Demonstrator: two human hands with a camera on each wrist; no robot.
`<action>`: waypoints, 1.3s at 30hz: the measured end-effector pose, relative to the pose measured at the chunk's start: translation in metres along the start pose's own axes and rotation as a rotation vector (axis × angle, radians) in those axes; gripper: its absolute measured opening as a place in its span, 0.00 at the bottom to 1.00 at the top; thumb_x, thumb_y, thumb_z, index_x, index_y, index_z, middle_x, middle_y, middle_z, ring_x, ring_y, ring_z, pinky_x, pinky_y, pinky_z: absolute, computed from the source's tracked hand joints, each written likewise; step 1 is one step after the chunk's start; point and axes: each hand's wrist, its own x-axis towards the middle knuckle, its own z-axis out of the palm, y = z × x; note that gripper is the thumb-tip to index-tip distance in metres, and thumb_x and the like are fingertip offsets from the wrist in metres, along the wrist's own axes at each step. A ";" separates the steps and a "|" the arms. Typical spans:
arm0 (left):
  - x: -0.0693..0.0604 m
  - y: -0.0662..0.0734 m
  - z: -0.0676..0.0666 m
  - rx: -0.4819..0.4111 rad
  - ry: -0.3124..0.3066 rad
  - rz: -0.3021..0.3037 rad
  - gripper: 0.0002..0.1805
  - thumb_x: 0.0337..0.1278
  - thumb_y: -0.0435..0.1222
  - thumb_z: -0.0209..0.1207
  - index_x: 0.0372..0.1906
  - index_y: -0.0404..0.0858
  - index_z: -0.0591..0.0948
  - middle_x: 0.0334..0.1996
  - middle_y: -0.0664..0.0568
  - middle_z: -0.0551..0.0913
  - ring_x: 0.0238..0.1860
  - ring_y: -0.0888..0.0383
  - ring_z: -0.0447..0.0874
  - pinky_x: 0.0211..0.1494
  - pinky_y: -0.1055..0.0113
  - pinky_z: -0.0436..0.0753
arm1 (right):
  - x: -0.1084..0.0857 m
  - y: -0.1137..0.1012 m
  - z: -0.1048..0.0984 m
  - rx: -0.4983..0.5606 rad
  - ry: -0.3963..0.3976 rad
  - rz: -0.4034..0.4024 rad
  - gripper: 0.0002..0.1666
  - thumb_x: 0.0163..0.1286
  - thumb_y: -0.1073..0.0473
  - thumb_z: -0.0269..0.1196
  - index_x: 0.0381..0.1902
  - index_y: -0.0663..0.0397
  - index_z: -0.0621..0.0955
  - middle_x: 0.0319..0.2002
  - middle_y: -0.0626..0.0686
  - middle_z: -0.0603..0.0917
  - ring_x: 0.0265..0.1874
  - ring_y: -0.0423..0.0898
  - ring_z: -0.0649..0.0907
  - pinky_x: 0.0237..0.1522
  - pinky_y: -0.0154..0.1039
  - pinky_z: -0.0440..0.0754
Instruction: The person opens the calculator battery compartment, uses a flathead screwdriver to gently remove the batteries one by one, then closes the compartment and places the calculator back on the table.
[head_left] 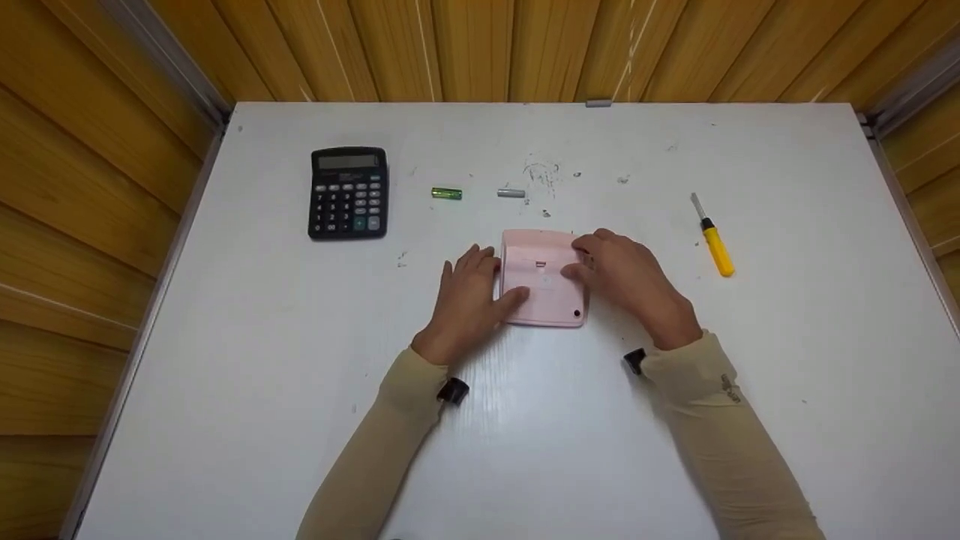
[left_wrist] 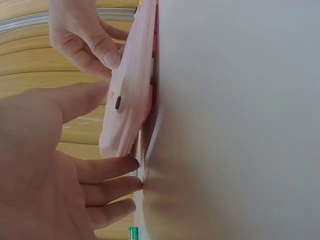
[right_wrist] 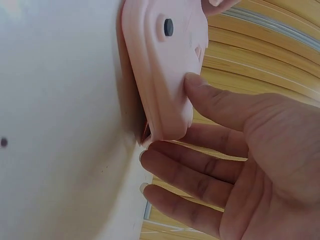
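A pink calculator lies face down on the white table, its back turned up with a small slot and a dark round foot. Along its left edge is my left hand, thumb over the back and fingers at the side. My right hand grips the right edge, thumb on the back and fingers by the rim. In the right wrist view, the calculator sits between the right thumb and index finger. Reddish parts show beneath the calculator in the left wrist view.
A black calculator lies at the back left. Beyond the pink one are a green battery and a grey battery. At right lies a yellow-handled screwdriver. A small grey piece sits at the table's far edge.
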 end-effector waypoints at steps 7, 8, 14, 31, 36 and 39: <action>0.002 0.000 -0.001 -0.071 0.070 0.045 0.31 0.75 0.52 0.63 0.69 0.35 0.78 0.72 0.46 0.75 0.78 0.47 0.65 0.82 0.47 0.55 | 0.000 0.000 0.003 -0.015 0.032 -0.012 0.29 0.76 0.52 0.70 0.65 0.67 0.80 0.56 0.66 0.85 0.52 0.61 0.84 0.61 0.58 0.79; 0.002 0.000 -0.001 -0.085 0.077 0.054 0.30 0.75 0.51 0.63 0.69 0.35 0.78 0.72 0.46 0.76 0.78 0.47 0.66 0.82 0.49 0.57 | 0.000 0.000 0.003 -0.016 0.043 -0.018 0.28 0.76 0.52 0.70 0.64 0.67 0.81 0.55 0.65 0.85 0.50 0.61 0.84 0.59 0.57 0.80; 0.000 0.001 -0.004 -0.182 0.098 0.103 0.28 0.78 0.49 0.60 0.70 0.35 0.77 0.71 0.46 0.77 0.76 0.49 0.68 0.80 0.56 0.62 | -0.003 -0.004 0.002 -0.024 0.114 -0.064 0.22 0.75 0.54 0.71 0.58 0.63 0.84 0.51 0.62 0.83 0.47 0.58 0.82 0.52 0.56 0.82; -0.002 0.000 -0.006 -0.328 0.149 0.168 0.23 0.82 0.38 0.53 0.75 0.41 0.75 0.72 0.50 0.77 0.76 0.55 0.69 0.79 0.57 0.64 | -0.007 -0.015 0.002 0.040 0.089 -0.032 0.27 0.81 0.48 0.64 0.64 0.65 0.81 0.57 0.65 0.84 0.53 0.62 0.85 0.61 0.58 0.81; -0.003 -0.001 -0.004 -0.328 0.142 0.191 0.25 0.84 0.39 0.53 0.79 0.43 0.71 0.73 0.52 0.76 0.76 0.56 0.68 0.79 0.58 0.64 | -0.008 -0.016 0.003 0.037 0.139 -0.071 0.24 0.81 0.51 0.64 0.61 0.67 0.83 0.54 0.65 0.86 0.49 0.62 0.86 0.57 0.58 0.83; -0.004 -0.001 -0.003 -0.324 0.137 0.218 0.27 0.85 0.40 0.52 0.81 0.43 0.69 0.73 0.53 0.76 0.76 0.58 0.68 0.78 0.59 0.65 | -0.008 -0.016 0.003 0.075 0.143 -0.068 0.24 0.81 0.52 0.63 0.62 0.68 0.82 0.55 0.66 0.86 0.48 0.61 0.86 0.55 0.57 0.84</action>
